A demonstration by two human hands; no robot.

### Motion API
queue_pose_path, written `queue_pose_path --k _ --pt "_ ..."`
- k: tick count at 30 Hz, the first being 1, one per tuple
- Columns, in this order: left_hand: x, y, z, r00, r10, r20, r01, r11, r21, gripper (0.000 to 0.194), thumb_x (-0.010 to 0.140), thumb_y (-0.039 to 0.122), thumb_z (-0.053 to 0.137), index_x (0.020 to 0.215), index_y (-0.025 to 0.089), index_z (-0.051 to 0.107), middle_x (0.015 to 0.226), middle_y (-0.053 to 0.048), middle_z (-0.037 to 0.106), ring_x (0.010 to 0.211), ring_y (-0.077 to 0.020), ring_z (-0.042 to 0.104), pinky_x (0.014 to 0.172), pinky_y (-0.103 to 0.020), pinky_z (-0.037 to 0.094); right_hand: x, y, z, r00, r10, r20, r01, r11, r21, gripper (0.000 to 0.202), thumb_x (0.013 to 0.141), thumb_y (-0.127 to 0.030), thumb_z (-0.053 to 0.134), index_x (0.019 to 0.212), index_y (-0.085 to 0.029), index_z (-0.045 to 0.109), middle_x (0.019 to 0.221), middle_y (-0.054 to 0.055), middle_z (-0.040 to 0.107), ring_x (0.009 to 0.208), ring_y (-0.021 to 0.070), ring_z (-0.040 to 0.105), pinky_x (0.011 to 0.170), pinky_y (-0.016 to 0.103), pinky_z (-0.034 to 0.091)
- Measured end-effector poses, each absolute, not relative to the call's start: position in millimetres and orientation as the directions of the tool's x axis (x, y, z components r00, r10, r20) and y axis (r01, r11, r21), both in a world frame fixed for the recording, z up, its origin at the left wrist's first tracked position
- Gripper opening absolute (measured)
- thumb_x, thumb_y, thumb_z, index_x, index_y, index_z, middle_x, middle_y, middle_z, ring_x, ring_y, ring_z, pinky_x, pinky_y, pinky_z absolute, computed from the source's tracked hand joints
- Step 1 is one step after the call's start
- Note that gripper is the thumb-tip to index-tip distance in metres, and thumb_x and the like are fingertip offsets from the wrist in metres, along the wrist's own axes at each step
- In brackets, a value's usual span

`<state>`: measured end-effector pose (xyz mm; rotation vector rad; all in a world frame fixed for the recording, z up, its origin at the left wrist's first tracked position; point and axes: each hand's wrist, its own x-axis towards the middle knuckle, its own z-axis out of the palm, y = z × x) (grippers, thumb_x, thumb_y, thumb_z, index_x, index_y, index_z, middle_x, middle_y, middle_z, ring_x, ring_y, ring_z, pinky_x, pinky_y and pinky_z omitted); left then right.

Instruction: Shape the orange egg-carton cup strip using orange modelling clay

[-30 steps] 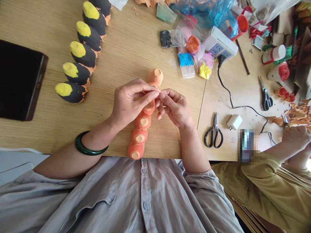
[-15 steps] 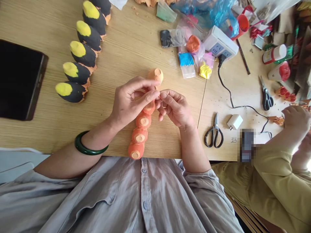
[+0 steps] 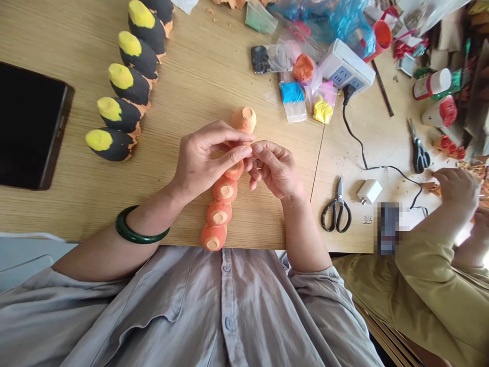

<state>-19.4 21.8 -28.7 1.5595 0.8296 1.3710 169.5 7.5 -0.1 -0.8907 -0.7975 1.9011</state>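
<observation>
A row of rounded orange pieces (image 3: 225, 190), each with a pale round spot, runs up the table in front of me. The farthest piece (image 3: 244, 119) is paler than the others. Above the middle of this row, my left hand (image 3: 208, 155) and my right hand (image 3: 273, 167) meet at the fingertips. Thumb and forefinger of each hand are pinched close together. Whatever is between them is too small and covered to make out. My hands hide part of the row beneath. A dark green bangle (image 3: 141, 227) circles my left wrist.
Black pieces with yellow tops (image 3: 114, 137) line the left, beside a dark tablet (image 3: 30, 125). Clay bags (image 3: 293, 97), a power strip (image 3: 346, 66) with a cord, scissors (image 3: 336, 209) and a white adapter (image 3: 369, 191) lie rightward. A co-worker's hand (image 3: 456, 188) is at far right.
My fingers have shifted only slightly at the pinch, the left forefinger coming lower. The co-worker's hand at the far right has moved a little to the left.
</observation>
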Motion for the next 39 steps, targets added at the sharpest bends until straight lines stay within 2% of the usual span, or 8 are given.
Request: queue_pose_path --k 4,8,10,15,22,28,34,39 --pt "-16 24 -30 0.116 0.879 0.463 -0.058 -0.459 0.886 0.034 0.106 0.066 0.096 0.100 0.032 0.093 0.089 -0.001 0.085 0.074 -0.0190 0.079 0.065 -0.040 0.064 169 7 1 -0.379 0.884 -0.275 -0.425 -0.430 -0.796 0.060 0.081 -0.065 0.112 0.083 -0.019 0.075 0.072 -0.004 0.074 0.052 0.0075 0.060 0.045 0.020 0.066" --pt "-16 25 -34 0.131 0.897 0.423 -0.054 -0.420 0.906 0.034 0.107 0.067 0.095 0.106 0.033 0.094 0.095 -0.001 0.085 0.083 -0.0211 0.080 0.071 -0.043 0.064 169 6 2 -0.339 0.900 -0.274 -0.415 -0.404 -0.815 0.057 0.079 -0.062 0.114 0.085 -0.020 0.076 0.074 -0.004 0.076 0.053 0.0079 0.061 0.046 0.019 0.065" --pt "-18 26 -39 0.150 0.903 0.403 -0.076 -0.396 0.915 0.041 0.104 0.072 0.097 0.111 0.033 0.093 0.097 -0.001 0.085 0.087 -0.0224 0.079 0.075 -0.045 0.063 168 6 2 -0.332 0.905 -0.267 -0.425 -0.396 -0.814 0.059 0.078 -0.063 0.115 0.082 -0.020 0.075 0.071 -0.004 0.075 0.050 0.0074 0.058 0.045 0.020 0.065" --pt "-25 32 -51 0.189 0.894 0.405 -0.043 -0.405 0.913 0.050 0.103 0.074 0.097 0.103 0.024 0.089 0.092 -0.001 0.081 0.090 -0.0200 0.076 0.080 -0.043 0.059 168 6 3 -0.347 0.888 -0.302 -0.416 -0.435 -0.799 0.058 0.076 -0.064 0.115 0.080 -0.020 0.077 0.072 -0.004 0.075 0.051 0.0081 0.059 0.045 0.021 0.065" --pt "-23 30 -46 0.186 0.889 0.419 -0.098 -0.408 0.908 0.040 0.101 0.067 0.102 0.119 0.032 0.094 0.103 -0.001 0.086 0.090 -0.0216 0.079 0.074 -0.043 0.061 169 7 2 -0.342 0.900 -0.269 -0.414 -0.402 -0.817 0.060 0.078 -0.065 0.114 0.084 -0.019 0.074 0.072 -0.005 0.074 0.051 0.0068 0.056 0.044 0.020 0.063" --pt "-23 33 -49 0.176 0.889 0.423 -0.039 -0.423 0.905 0.048 0.102 0.073 0.098 0.102 0.026 0.091 0.089 -0.001 0.082 0.085 -0.0200 0.077 0.077 -0.042 0.061 169 5 6 -0.348 0.880 -0.322 -0.378 -0.447 -0.811 0.060 0.074 -0.070 0.113 0.080 -0.023 0.076 0.073 -0.004 0.072 0.054 0.0094 0.056 0.045 0.022 0.063" --pt "-24 28 -38 0.183 0.899 0.398 -0.053 -0.396 0.917 0.026 0.101 0.061 0.102 0.107 0.036 0.096 0.095 -0.003 0.087 0.081 -0.0222 0.081 0.068 -0.041 0.067 171 7 2 -0.341 0.895 -0.289 -0.401 -0.416 -0.816 0.060 0.075 -0.066 0.114 0.080 -0.020 0.076 0.071 -0.005 0.075 0.050 0.0077 0.058 0.045 0.022 0.065" --pt "-25 25 -32 0.212 0.913 0.349 -0.085 -0.338 0.937 0.022 0.102 0.053 0.101 0.103 0.032 0.096 0.098 -0.005 0.088 0.081 -0.0217 0.084 0.072 -0.037 0.072 172 8 -4 -0.356 0.887 -0.293 -0.371 -0.422 -0.827 0.065 0.076 -0.071 0.111 0.079 -0.019 0.071 0.070 -0.005 0.073 0.052 0.0070 0.059 0.048 0.020 0.066"
